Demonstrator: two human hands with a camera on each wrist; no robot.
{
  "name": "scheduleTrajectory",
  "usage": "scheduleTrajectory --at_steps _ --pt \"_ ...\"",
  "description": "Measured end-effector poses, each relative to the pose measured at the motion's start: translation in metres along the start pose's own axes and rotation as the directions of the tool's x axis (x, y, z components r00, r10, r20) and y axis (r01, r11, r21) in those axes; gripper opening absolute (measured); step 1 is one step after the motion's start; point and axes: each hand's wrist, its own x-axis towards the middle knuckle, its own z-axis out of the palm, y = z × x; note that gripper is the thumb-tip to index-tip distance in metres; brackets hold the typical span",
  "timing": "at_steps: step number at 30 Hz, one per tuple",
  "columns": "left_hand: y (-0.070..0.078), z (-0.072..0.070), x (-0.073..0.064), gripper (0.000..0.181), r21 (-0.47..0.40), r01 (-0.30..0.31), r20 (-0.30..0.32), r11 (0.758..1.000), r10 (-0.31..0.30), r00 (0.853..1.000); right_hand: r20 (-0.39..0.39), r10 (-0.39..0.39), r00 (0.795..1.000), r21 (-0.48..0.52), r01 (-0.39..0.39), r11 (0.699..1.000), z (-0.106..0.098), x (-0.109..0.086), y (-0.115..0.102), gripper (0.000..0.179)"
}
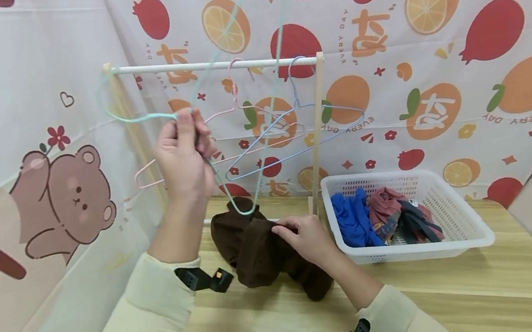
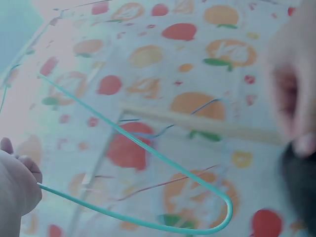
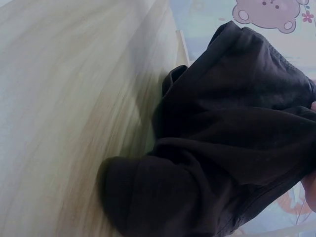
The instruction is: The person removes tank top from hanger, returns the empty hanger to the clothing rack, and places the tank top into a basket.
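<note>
A mint-green wire hanger (image 1: 153, 115) is pinched near its neck by my left hand (image 1: 186, 154), its hook pointing left. One rounded end of this hanger (image 2: 136, 140) hangs down over a dark brown garment (image 1: 257, 251). My right hand (image 1: 308, 239) grips the garment's upper edge between thumb and fingers. Folds of the dark cloth (image 3: 222, 128) fill much of the right wrist view and droop beside the wooden table. In the left wrist view, my right hand (image 2: 298, 94) appears blurred at the right, above the dark cloth.
Behind the hands stands a small rack with a white bar (image 1: 212, 65), carrying a pink hanger (image 1: 221, 114) and a blue hanger (image 1: 266, 132). A white basket (image 1: 423, 249) with blue, reddish and dark clothes sits to the right on the wooden table (image 1: 503, 280). Printed curtains close off the back and left.
</note>
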Motion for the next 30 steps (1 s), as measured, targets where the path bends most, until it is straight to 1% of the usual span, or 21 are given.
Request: scheduleTrajectory --at_steps 1,3,6,8,11,13,14,15,16,17,19,21,22,23,24,25,26,27,28,29,30 --pt "0.010 0.002 0.004 0.021 -0.002 0.001 -0.015 1.000 -0.001 1.000 0.001 0.005 1.000 0.003 -0.005 1.000 0.000 0.000 0.001 0.015" --pt "0.030 0.007 0.011 0.022 0.026 -0.013 -0.040 1.000 0.014 0.999 0.002 0.013 1.000 0.010 -0.013 1.000 -0.001 0.000 0.002 0.015" --pt "0.062 0.011 0.020 0.025 0.157 -0.044 -0.053 0.987 0.053 0.997 0.003 0.029 1.000 0.013 -0.029 0.999 -0.001 -0.002 0.003 0.016" --pt "0.081 0.012 0.027 0.024 0.247 -0.073 -0.036 0.966 0.084 0.996 0.005 0.038 0.999 0.014 -0.038 0.999 -0.002 -0.002 0.004 0.017" --pt "0.108 0.011 0.036 0.021 0.391 -0.097 0.002 0.915 0.104 0.995 0.001 0.047 0.999 0.022 -0.047 0.999 -0.002 -0.003 0.005 0.017" --pt "0.123 0.009 0.041 0.020 0.509 -0.121 0.005 0.852 0.138 0.990 -0.001 0.048 0.999 0.033 -0.048 0.998 -0.003 -0.003 0.005 0.017" --pt "0.130 0.007 0.043 0.021 0.567 -0.131 0.000 0.813 0.159 0.987 -0.002 0.048 0.999 0.037 -0.048 0.998 -0.003 -0.003 0.005 0.017" --pt "0.136 0.005 0.044 0.023 0.646 -0.140 -0.006 0.751 0.188 0.982 0.001 0.050 0.999 0.041 -0.050 0.998 -0.003 -0.003 0.006 0.017" --pt "0.141 0.003 0.045 0.026 0.725 -0.144 -0.012 0.673 0.223 0.975 0.002 0.051 0.999 0.040 -0.051 0.998 -0.003 -0.003 0.006 0.017" --pt "0.146 0.001 0.045 0.030 0.806 -0.142 -0.015 0.575 0.259 0.966 0.003 0.051 0.999 0.040 -0.051 0.998 -0.003 -0.003 0.007 0.017" --pt "0.151 -0.004 0.045 0.037 0.926 -0.092 -0.029 0.367 0.312 0.950 0.002 0.049 0.999 0.035 -0.049 0.998 -0.003 -0.004 0.008 0.017" --pt "0.152 -0.011 0.044 0.040 0.992 -0.008 -0.036 0.128 0.344 0.938 -0.007 0.045 0.999 0.030 -0.045 0.999 -0.003 -0.004 0.008 0.017" --pt "0.152 -0.015 0.045 0.042 0.999 0.030 -0.040 0.035 0.345 0.938 -0.011 0.043 0.999 0.028 -0.043 0.999 -0.003 -0.004 0.008 0.017" --pt "0.152 -0.019 0.047 0.042 0.997 0.065 -0.047 -0.044 0.330 0.943 -0.013 0.041 0.999 0.031 -0.041 0.999 -0.003 -0.004 0.008 0.017" --pt "0.152 -0.023 0.049 0.043 0.989 0.093 -0.055 -0.115 0.295 0.954 -0.014 0.040 0.999 0.032 -0.040 0.999 -0.003 -0.004 0.007 0.017" --pt "0.151 -0.027 0.053 0.044 0.979 0.101 -0.053 -0.177 0.261 0.964 -0.014 0.041 0.999 0.034 -0.040 0.999 -0.003 -0.005 0.007 0.018" --pt "0.149 -0.030 0.056 0.047 0.969 0.104 -0.055 -0.225 0.212 0.976 -0.014 0.042 0.999 0.035 -0.041 0.999 -0.004 -0.005 0.007 0.017" --pt "0.146 -0.034 0.061 0.049 0.959 0.092 -0.050 -0.269 0.160 0.986 -0.013 0.043 0.999 0.035 -0.043 0.998 -0.004 -0.005 0.007 0.017" --pt "0.142 -0.037 0.066 0.051 0.949 0.064 -0.034 -0.308 0.101 0.994 -0.013 0.044 0.999 0.031 -0.044 0.999 -0.004 -0.005 0.007 0.017" --pt "0.137 -0.039 0.071 0.053 0.941 0.032 -0.020 -0.338 0.038 0.999 -0.013 0.046 0.999 0.029 -0.045 0.999 -0.003 -0.005 0.007 0.017" --pt "0.131 -0.041 0.076 0.055 0.933 -0.003 -0.005 -0.359 -0.021 1.000 -0.012 0.045 0.999 0.026 -0.045 0.999 -0.003 -0.006 0.007 0.016"
